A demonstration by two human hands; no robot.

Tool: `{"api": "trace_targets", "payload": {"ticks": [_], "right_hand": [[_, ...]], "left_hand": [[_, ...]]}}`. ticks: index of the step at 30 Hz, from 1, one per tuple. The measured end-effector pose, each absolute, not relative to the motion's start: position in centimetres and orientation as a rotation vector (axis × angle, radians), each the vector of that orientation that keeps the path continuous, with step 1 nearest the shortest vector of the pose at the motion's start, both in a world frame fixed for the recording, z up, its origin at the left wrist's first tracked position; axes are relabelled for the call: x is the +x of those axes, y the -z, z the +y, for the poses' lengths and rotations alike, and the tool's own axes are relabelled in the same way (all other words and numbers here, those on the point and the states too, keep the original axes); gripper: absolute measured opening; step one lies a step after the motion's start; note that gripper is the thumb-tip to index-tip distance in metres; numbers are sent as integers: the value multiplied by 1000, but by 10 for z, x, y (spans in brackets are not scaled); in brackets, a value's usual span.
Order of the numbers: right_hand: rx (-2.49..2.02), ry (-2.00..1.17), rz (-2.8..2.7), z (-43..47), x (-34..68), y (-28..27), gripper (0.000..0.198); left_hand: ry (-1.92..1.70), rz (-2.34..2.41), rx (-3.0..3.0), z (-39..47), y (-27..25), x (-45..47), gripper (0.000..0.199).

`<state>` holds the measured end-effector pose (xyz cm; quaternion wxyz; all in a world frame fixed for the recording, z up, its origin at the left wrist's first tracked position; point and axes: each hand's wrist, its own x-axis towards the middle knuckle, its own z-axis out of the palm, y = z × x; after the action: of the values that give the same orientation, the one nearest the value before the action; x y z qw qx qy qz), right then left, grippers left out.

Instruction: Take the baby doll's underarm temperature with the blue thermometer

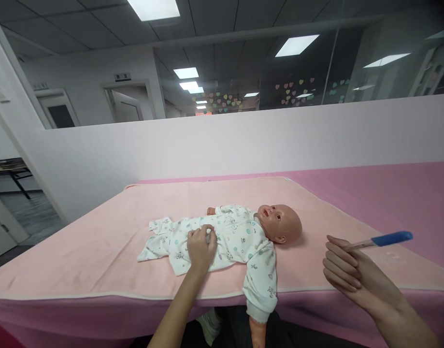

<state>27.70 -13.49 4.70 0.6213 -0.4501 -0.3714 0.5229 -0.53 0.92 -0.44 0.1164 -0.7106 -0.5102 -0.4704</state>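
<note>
A bald baby doll (279, 222) lies on its back, its head to the right and one arm hanging over the near edge. It wears a white printed outfit (236, 237). My left hand (202, 244) rests on the doll's belly, its fingers curled and closed on a bit of the white cloth. Off to the right of the doll's head, my right hand (343, 266) is closed around a slim clear stick with a blue cap (392, 238). It looks like a pen or a thermometer; the lower part is hidden in the fingers.
A peach blanket (109, 217) covers the table over a pink cloth (388, 193). Behind stands a low white wall (243, 145) with glass above it. At the left is a side table (11, 169). Below the near edge a shoe (210, 326) shows.
</note>
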Motion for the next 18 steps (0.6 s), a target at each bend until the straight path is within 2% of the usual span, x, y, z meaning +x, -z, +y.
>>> {"api": "trace_targets", "payload": {"ticks": [5,12,16,18], "right_hand": [[-946,-1175,-781,-140,288,-49,54],[-1090,-715,-797,-149,305,-66,52],[-1368,-795,-861,-133,303,-44,50],[-1355,-896,-856,-127,302,-34,51]], "left_hand": [[1378,-1487,-2078,9,4,-5,16],[1379,-1488,-2079,9,3,-5,16],[1379,-1484,-2081,9,3,-5,15],[1374,-1484,-2083,9,3,-5,15]]}}
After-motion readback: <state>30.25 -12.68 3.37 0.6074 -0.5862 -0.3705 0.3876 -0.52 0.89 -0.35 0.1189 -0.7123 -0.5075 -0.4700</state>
